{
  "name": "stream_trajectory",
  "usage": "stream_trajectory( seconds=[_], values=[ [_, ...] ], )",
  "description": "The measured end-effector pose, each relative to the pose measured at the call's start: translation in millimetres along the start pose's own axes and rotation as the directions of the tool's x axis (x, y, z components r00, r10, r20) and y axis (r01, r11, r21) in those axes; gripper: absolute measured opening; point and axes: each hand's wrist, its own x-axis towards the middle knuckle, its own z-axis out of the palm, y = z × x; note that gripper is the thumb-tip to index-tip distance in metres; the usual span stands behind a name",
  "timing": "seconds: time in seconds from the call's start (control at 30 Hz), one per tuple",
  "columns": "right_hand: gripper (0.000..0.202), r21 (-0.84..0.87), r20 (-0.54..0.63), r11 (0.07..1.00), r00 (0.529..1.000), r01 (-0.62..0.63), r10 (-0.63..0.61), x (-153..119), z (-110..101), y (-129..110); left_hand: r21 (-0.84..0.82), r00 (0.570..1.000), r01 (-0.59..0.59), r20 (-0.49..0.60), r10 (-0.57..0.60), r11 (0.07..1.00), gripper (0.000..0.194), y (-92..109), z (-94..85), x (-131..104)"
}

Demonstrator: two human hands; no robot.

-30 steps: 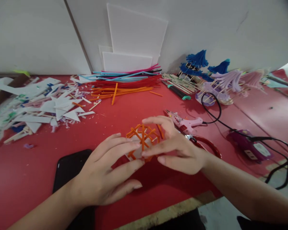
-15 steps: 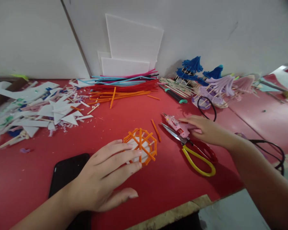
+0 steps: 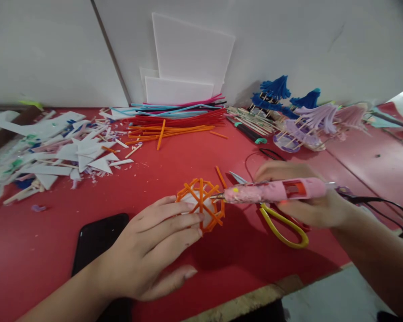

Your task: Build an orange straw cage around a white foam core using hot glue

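Observation:
A small round piece [image 3: 206,208] of orange strips crossing over a white base sits on the red table. My left hand [image 3: 161,246] rests on its left side, fingertips on the strips and thumb apart. In my right hand [image 3: 298,197] is a pink glue gun [image 3: 262,191], its metal tip over the upper right of the round piece. Scissors [image 3: 285,226] with a yellow and a red handle lie beneath the gun, partly hidden by it. A short orange strip [image 3: 220,176] lies just behind the round piece.
A black phone [image 3: 99,237] lies partly under my left arm. White scraps [image 3: 83,154] are heaped at the left. Coloured pipe cleaners [image 3: 177,117] lie near the wall [image 3: 272,40]. Blue and purple models [image 3: 309,118], sticks and a cutter [image 3: 250,133] are at the back right.
My right hand has lifted the pink glue gun from beside the scissors and brought its tip to the round piece. My left hand stays on the piece. The view has shifted slightly.

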Motion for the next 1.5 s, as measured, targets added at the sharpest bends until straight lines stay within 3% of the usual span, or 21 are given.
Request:
stream_trajectory(
  seconds=[0.2, 0.53, 1.5],
  values=[
    [0.01, -0.021, 0.041, 0.998, 0.997, 0.061, -0.06, 7, 11, -2, -0.013, 1.0, 0.022, -0.014, -0.022, 1.0, 0.027, 1, 0.0, 0],
    [0.01, -0.048, 0.073, 0.99, 0.988, 0.136, -0.133, 16, 10, -5, -0.022, 0.999, 0.03, -0.031, -0.031, 0.999, 0.027, 2, 1.3, 0],
    [0.012, -0.144, 0.08, 0.98, 0.988, 0.14, -0.13, 14, 7, -5, 0.008, 1.0, 0.015, -0.017, -0.015, 1.0, 0.028, 1, -0.3, 1]
  ],
)
